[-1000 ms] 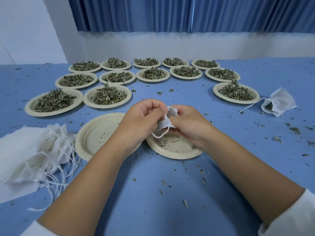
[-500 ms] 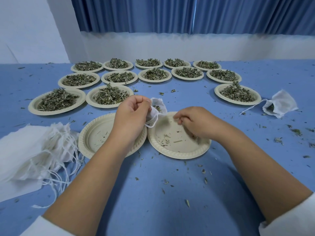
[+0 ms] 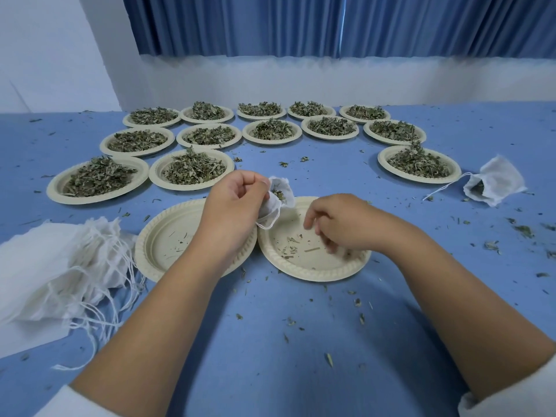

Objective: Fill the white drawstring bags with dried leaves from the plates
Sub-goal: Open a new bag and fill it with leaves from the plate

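Open bag (image 3: 284, 188) pinched in left hand (image 3: 237, 203), mouth up, just left of right hand (image 3: 340, 224) over plate (image 3: 316, 275); right grip unclear

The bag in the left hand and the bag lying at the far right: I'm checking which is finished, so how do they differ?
The held bag is pinched up off the table by the left hand; the far-right bag lies on it. The held bag's cord loops under it; the far-right bag's cord trails leftward across the table. Both are white, open-mouthed, with leaves showing inside.
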`<state>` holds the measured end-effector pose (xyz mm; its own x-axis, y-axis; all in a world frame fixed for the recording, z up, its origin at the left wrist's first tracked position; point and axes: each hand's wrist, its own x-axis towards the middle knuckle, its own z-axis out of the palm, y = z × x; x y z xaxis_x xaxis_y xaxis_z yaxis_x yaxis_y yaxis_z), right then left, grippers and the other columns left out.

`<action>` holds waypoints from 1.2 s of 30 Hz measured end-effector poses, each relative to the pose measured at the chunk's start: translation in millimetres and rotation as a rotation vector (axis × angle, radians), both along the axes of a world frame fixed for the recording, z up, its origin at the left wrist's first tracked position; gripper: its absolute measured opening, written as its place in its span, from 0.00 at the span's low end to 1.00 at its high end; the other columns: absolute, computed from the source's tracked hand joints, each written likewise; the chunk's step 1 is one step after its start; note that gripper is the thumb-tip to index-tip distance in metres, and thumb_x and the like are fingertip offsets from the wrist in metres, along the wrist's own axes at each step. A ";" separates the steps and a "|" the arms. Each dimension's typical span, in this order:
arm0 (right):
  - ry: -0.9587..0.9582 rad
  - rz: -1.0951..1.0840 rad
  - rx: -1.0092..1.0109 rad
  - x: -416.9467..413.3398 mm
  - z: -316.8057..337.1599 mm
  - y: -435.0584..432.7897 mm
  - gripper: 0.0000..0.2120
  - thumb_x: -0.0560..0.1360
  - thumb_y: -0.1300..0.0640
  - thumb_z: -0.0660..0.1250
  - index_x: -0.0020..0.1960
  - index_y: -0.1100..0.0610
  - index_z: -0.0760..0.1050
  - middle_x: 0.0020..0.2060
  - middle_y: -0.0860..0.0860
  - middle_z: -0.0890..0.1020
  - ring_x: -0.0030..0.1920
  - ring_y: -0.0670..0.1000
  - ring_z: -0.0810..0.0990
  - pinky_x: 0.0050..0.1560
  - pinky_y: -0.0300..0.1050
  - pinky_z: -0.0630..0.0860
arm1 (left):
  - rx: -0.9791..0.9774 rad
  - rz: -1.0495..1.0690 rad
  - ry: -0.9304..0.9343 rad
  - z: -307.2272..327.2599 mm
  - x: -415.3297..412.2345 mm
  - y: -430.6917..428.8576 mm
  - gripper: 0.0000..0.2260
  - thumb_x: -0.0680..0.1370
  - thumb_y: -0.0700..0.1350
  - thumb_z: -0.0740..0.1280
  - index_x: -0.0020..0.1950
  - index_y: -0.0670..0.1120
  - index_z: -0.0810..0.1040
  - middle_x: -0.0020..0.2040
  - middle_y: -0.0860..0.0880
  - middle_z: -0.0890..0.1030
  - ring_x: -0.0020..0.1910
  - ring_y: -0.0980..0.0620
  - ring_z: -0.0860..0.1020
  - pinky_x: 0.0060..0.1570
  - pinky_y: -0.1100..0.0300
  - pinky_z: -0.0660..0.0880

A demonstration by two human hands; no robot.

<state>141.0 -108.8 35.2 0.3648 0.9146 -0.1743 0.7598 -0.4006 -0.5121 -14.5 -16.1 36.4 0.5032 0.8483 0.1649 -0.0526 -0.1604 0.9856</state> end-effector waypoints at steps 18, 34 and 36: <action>0.495 0.087 0.160 -11.4 -3.6 4.8 0.17 0.78 0.71 0.54 0.47 0.57 0.80 0.43 0.53 0.81 0.41 0.47 0.84 0.48 0.42 0.82 | 0.001 -0.003 0.007 -0.3 -0.4 -0.1 0.06 0.79 0.40 0.64 0.43 0.47 0.77 0.24 0.57 0.74 0.21 0.61 0.68 0.22 0.72 0.64; -0.024 0.299 0.209 -27.6 -10.6 3.8 0.08 0.73 0.61 0.72 0.51 0.53 0.83 0.42 0.41 0.80 0.40 0.38 0.78 0.48 0.34 0.75 | -0.007 -0.018 0.001 4.2 -1.7 -3.7 0.04 0.80 0.38 0.64 0.46 0.43 0.76 0.23 0.56 0.72 0.20 0.61 0.67 0.22 0.73 0.64; -0.016 0.299 0.236 -30.9 -10.4 4.2 0.08 0.73 0.64 0.70 0.46 0.52 0.82 0.37 0.39 0.79 0.37 0.35 0.76 0.44 0.31 0.74 | -0.008 -0.022 -0.006 4.6 -1.8 -4.7 0.04 0.80 0.37 0.63 0.46 0.42 0.76 0.23 0.55 0.71 0.20 0.61 0.66 0.21 0.73 0.63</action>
